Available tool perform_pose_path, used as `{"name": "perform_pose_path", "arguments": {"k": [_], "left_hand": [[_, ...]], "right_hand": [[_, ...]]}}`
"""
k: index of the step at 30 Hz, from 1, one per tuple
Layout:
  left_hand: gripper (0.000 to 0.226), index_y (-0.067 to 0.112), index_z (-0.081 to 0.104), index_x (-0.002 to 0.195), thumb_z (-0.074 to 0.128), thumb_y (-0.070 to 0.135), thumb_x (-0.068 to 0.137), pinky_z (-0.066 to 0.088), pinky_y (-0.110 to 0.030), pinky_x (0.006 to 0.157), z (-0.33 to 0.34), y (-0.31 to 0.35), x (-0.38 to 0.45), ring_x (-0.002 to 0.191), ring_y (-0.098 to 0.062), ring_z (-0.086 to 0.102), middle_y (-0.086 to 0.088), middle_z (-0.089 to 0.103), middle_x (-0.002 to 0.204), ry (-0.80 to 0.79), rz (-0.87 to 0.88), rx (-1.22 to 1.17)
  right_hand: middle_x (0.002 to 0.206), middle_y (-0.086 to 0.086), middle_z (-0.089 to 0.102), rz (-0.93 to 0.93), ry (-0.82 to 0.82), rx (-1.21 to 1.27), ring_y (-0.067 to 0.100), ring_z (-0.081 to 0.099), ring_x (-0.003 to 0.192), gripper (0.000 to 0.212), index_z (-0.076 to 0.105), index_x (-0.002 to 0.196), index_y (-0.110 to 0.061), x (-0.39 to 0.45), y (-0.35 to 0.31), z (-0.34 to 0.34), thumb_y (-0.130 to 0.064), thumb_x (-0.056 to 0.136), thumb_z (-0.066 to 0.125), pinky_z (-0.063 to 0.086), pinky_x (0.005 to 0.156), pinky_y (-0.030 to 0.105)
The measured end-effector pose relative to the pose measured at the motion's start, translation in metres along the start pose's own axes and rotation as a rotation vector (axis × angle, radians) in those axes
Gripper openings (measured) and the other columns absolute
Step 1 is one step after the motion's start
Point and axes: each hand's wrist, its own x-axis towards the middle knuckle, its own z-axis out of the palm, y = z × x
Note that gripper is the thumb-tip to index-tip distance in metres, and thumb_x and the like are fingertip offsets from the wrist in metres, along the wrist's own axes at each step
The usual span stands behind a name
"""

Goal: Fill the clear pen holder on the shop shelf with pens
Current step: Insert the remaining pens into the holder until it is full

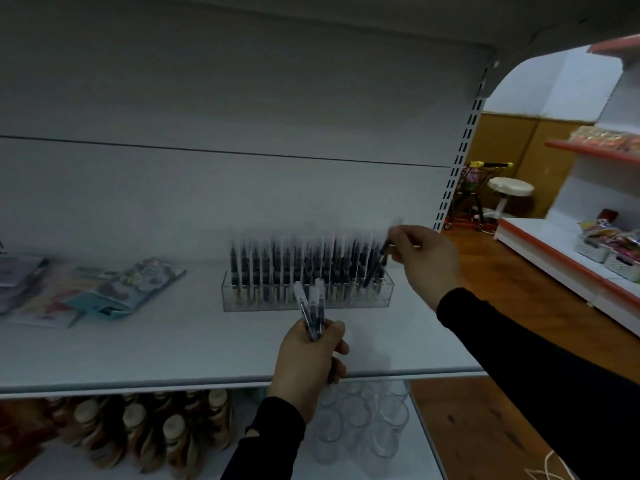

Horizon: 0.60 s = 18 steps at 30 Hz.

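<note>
A long clear pen holder (367, 299) stands on the white shop shelf (173, 348), packed with several upright dark pens with clear caps (277, 268). My right hand (427, 259) pinches the top of one pen (375, 268) that leans at the holder's right end, its lower tip inside the holder. In front of the holder, my left hand (310, 367) grips a small bundle of pens (311, 311), caps pointing up. The view is blurred.
Flat stationery packs (114, 289) lie on the shelf at left. Below it are brown bottles (138, 431) and clear glasses (360, 420). To the right is a wooden floor with a white stool (509, 192) and another shelf rack (588, 258) of goods.
</note>
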Motion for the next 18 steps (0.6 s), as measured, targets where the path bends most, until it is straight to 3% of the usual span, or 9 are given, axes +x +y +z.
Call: {"name": "perform_pose_path", "arguments": {"k": [4, 10, 15, 18], "left_hand": [[0.017, 0.006, 0.053, 0.087, 0.055, 0.020, 0.097, 0.035, -0.020, 0.037, 0.001, -0.001, 0.004, 0.039, -0.014, 0.047, -0.005, 0.055, 0.065, 0.006, -0.009, 0.007], [0.017, 0.005, 0.054, 0.092, 0.052, 0.021, 0.098, 0.036, -0.021, 0.037, -0.001, -0.001, 0.008, 0.039, -0.013, 0.046, -0.005, 0.055, 0.065, 0.012, -0.019, 0.013], [0.018, 0.006, 0.050, 0.090, 0.052, 0.022, 0.098, 0.036, -0.021, 0.038, -0.001, -0.001, 0.011, 0.039, -0.014, 0.045, -0.005, 0.054, 0.066, 0.014, -0.025, 0.009], [0.018, 0.006, 0.050, 0.089, 0.052, 0.022, 0.098, 0.037, -0.021, 0.038, -0.001, -0.001, 0.012, 0.039, -0.013, 0.044, -0.006, 0.054, 0.066, 0.011, -0.019, 0.004]], "right_hand": [[0.101, 0.001, 0.074, -0.024, 0.006, -0.039, 0.020, 0.070, 0.094, 0.032, 0.072, 0.104, -0.018, 0.010, -0.001, 0.010, -0.044, 0.093, 0.056, 0.055, 0.091, 0.044], [0.092, 0.002, 0.073, -0.107, -0.035, -0.176, 0.016, 0.067, 0.086, 0.026, 0.073, 0.100, -0.013, 0.015, -0.003, 0.023, -0.032, 0.098, 0.055, 0.051, 0.086, 0.030], [0.100, 0.008, 0.074, -0.108, -0.099, -0.233, 0.022, 0.067, 0.092, 0.028, 0.072, 0.106, -0.008, 0.016, 0.007, 0.031, -0.029, 0.098, 0.055, 0.051, 0.091, 0.032], [0.088, 0.005, 0.071, -0.089, -0.135, -0.271, 0.019, 0.065, 0.081, 0.027, 0.073, 0.096, -0.007, 0.013, 0.013, 0.037, -0.026, 0.099, 0.054, 0.044, 0.076, 0.019]]}}
